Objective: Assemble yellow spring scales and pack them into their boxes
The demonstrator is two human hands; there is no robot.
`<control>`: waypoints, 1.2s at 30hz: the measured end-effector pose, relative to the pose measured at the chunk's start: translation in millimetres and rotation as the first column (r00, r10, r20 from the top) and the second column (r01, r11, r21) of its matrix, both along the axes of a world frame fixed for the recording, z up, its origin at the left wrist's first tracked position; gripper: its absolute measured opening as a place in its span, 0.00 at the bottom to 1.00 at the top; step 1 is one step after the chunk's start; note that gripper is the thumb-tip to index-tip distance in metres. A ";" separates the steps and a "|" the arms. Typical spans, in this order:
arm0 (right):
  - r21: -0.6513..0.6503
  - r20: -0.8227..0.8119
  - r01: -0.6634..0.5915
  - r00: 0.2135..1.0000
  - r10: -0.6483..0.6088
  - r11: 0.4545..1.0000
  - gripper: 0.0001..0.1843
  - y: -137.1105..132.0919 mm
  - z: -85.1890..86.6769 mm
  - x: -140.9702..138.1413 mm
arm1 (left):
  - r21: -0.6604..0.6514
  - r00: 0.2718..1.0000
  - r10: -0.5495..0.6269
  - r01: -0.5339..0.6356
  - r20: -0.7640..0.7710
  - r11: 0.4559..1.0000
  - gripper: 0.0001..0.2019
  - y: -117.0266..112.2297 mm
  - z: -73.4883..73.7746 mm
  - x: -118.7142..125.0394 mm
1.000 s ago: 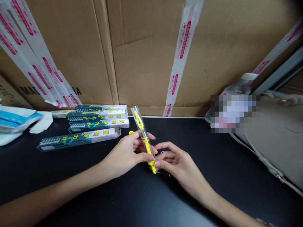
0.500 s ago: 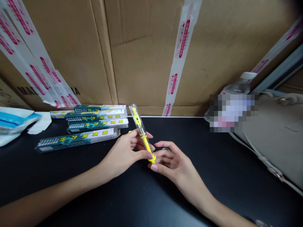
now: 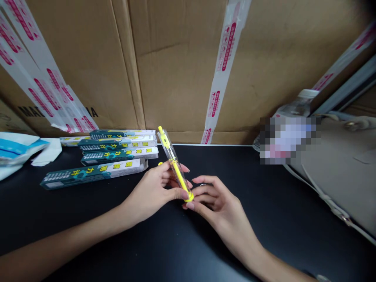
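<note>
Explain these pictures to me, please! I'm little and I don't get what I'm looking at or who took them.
A person wears a small camera on their head, so you see what they see, looking forward and down. There's no robot here, just two bare arms. Their left hand holds a long, clear plastic tube with a thin yellow thing inside. The fingers of their right hand reach its yellow lower end. They're at a shiny black table. Long, flat dark-green and white cardboard boxes lie on it. Behind stands a wall of brown cardboard with white and red tape.
</note>
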State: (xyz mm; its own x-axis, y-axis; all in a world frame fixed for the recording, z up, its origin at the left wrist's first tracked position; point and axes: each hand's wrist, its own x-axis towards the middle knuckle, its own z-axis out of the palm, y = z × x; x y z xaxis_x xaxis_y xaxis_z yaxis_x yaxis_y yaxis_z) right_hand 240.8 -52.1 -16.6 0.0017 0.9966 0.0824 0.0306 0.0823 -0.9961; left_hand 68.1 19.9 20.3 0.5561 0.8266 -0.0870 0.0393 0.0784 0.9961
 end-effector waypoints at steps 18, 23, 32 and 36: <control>0.484 0.456 -0.133 0.882 -0.120 0.865 0.18 -3.9 1.5 12.7 | -0.008 0.997 -0.039 0.039 -0.067 0.999 0.21 -9.0 1.8 0.4; 0.547 0.535 -0.163 0.822 -0.193 0.821 0.20 -7.1 -4.2 12.6 | -0.032 0.999 -0.031 0.030 -0.031 0.999 0.20 -13.8 3.6 0.7; 0.480 0.499 -0.117 0.852 -0.160 0.870 0.12 -10.5 -3.9 5.8 | 0.020 0.995 0.068 -0.066 -0.067 0.998 0.13 -24.8 -9.2 -0.6; 0.329 0.365 -0.008 0.923 -0.119 0.944 0.12 -11.5 1.4 -3.1 | 0.069 0.993 0.092 -0.087 -0.070 0.994 0.12 -29.2 -11.5 -3.3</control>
